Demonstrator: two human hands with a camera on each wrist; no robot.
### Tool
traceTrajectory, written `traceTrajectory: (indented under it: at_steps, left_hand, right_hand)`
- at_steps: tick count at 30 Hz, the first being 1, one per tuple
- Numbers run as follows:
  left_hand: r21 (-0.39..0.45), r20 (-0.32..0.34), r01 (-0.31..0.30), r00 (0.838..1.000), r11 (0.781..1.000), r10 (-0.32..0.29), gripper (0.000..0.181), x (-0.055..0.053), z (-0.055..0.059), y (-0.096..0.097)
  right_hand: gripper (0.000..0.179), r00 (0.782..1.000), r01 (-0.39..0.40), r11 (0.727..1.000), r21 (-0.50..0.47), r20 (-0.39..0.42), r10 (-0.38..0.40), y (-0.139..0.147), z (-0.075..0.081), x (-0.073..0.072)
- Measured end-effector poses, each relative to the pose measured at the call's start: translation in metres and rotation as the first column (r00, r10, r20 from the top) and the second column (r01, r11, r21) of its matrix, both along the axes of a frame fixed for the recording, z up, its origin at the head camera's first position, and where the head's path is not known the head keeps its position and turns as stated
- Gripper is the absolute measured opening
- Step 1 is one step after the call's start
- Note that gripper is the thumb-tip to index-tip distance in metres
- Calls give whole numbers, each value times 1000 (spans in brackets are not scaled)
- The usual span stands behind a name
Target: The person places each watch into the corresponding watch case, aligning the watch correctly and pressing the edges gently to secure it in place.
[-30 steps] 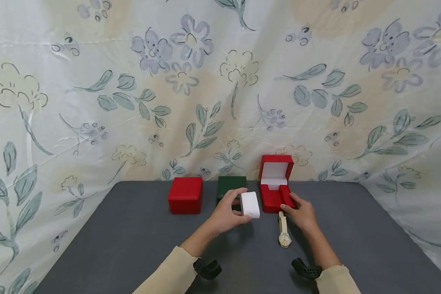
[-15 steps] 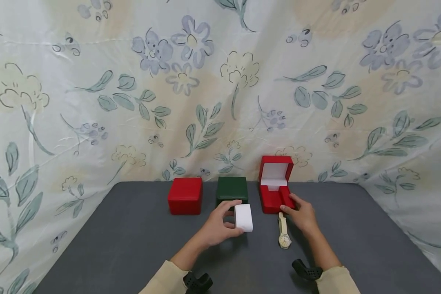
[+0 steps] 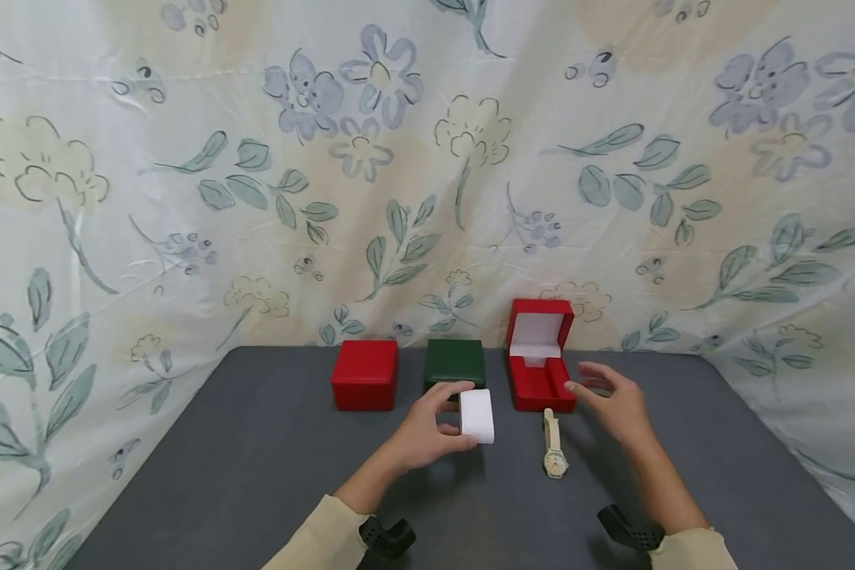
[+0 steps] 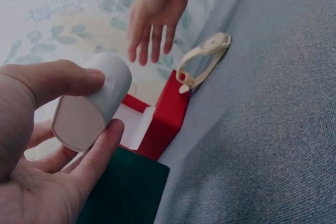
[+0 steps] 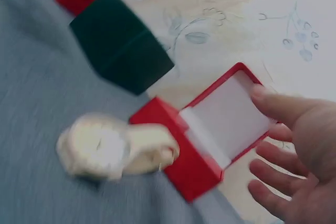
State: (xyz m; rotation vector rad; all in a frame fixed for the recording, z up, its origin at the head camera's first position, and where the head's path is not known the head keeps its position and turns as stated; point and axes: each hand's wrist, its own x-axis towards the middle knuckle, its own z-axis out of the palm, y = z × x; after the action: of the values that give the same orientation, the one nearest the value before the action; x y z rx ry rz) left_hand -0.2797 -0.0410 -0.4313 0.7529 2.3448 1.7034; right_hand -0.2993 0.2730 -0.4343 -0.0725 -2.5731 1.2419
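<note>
My left hand (image 3: 423,427) pinches a white watch cushion (image 3: 476,416) between thumb and fingers, above the table in front of the green box. In the left wrist view the cushion (image 4: 118,80) has a rounded side and a flat, pale end. Beside the open red watch box (image 3: 541,384), my right hand (image 3: 618,402) holds nothing, its fingers loosely bent. The box's lid stands up, showing a white lining. A cream-strapped wristwatch (image 3: 554,451) lies on the table just in front of that box, dial toward me.
A closed red box (image 3: 365,376) and a closed green box (image 3: 455,362) stand at the back of the dark grey table (image 3: 271,459), left of the open one. Behind the table hangs a floral curtain (image 3: 399,158).
My left hand has drawn the white cushion back toward me and a little left. The right hand has come off the open red box and moved right. The watch lies where it was.
</note>
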Motion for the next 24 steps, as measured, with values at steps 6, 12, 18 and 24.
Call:
traceTrajectory:
  at_steps: [6, 12, 18, 24]
  left_hand:
    - [-19, 7, -3, 1000, 1000, 3, 71, 0, -2, 2]
    - [-17, 10, -3, 1000, 1000, 3, 72, 1, -2, 3]
    - [-18, 14, 9, 1000, 1000, -9, 71, 2, -3, 4]
    - [-27, 23, 20, 1000, 999, -19, 70, 4, -3, 4]
  right_hand:
    - [59, 966, -257, 947, 195, 42, 253, 12, -11, 14]
    - [84, 900, -432, 849, 306, 202, 385, 10, -15, 12]
    - [100, 877, -464, 797, 387, 326, 353, 2, -17, 15]
    - [99, 888, -453, 762, 463, 311, 340, -5, -19, 19]
